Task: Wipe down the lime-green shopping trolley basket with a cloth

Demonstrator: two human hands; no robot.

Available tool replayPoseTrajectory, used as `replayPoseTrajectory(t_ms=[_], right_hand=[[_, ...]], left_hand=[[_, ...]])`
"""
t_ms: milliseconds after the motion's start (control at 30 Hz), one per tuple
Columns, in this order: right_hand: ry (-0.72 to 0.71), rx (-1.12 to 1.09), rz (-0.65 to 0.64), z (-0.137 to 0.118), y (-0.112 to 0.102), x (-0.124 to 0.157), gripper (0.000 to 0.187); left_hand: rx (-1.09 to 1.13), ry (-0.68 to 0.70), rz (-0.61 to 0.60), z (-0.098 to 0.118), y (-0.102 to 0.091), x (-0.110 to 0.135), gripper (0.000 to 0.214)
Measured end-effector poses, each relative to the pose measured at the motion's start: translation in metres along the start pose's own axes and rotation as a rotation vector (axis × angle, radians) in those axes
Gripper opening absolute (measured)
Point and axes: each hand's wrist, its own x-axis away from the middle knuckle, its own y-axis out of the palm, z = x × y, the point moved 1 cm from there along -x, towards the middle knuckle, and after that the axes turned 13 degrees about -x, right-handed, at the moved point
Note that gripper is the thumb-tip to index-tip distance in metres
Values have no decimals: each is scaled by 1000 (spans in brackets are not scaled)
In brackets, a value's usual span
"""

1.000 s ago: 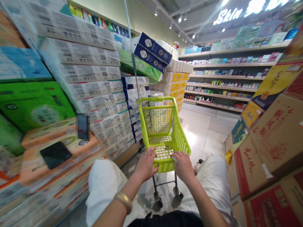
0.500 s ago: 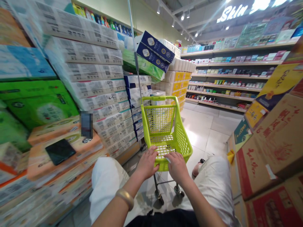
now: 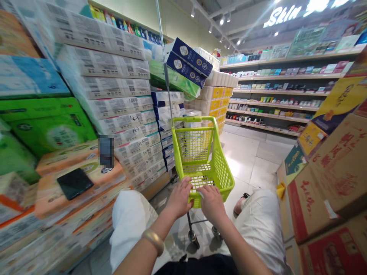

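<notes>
A small lime-green plastic shopping cart [image 3: 226, 168] stands in front of me between my knees, its slotted basket holding nothing I can see. My left hand [image 3: 180, 196] is closed over the left part of the basket's near rim, fingertips inside and thumb lower on the outside. Close beside it, my right hand [image 3: 211, 202] curls over the same rim with bent fingers. A small pale sliver [image 3: 200, 194] shows at the right hand's inner edge; what it is I cannot make out. From the cart's far left corner rises a thin metal pole [image 3: 168, 76].
Stacked white packs [image 3: 120, 84] rise on the left. A dark flat phone-like object [image 3: 75, 183] lies on orange packs [image 3: 106, 179]. Cardboard cartons [image 3: 329, 183] line the right side. Tiled floor [image 3: 241, 152] leads to product shelves [image 3: 286, 91] at the back.
My right hand has shifted slightly left along the rim, closer to my left hand. The cart and surroundings sit slightly further right in view.
</notes>
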Motion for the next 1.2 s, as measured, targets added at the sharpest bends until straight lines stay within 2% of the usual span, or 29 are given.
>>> replayPoseTrajectory(t_ms=[100, 167, 267, 367, 467, 567, 833, 1200], right_hand=[[74, 44, 60, 26, -20, 4, 39], [112, 68, 82, 34, -25, 4, 38], [121, 83, 76, 25, -15, 2, 33], [69, 68, 63, 4, 2, 0, 27], [39, 59, 42, -8, 9, 0, 27], [26, 39, -1, -4, 3, 0, 33], [77, 46, 39, 31, -26, 8, 38], [79, 65, -11, 9, -22, 15, 38]], left_hand=[[21, 9, 14, 2, 0, 0, 37], [38, 7, 22, 5, 0, -1, 38], [54, -4, 34, 7, 1, -2, 38], [52, -4, 41, 5, 1, -1, 40], [32, 0, 30, 1, 1, 1, 42], [5, 10, 16, -3, 0, 3, 42], [23, 29, 32, 0, 2, 3, 42], [33, 11, 51, -10, -1, 12, 43]])
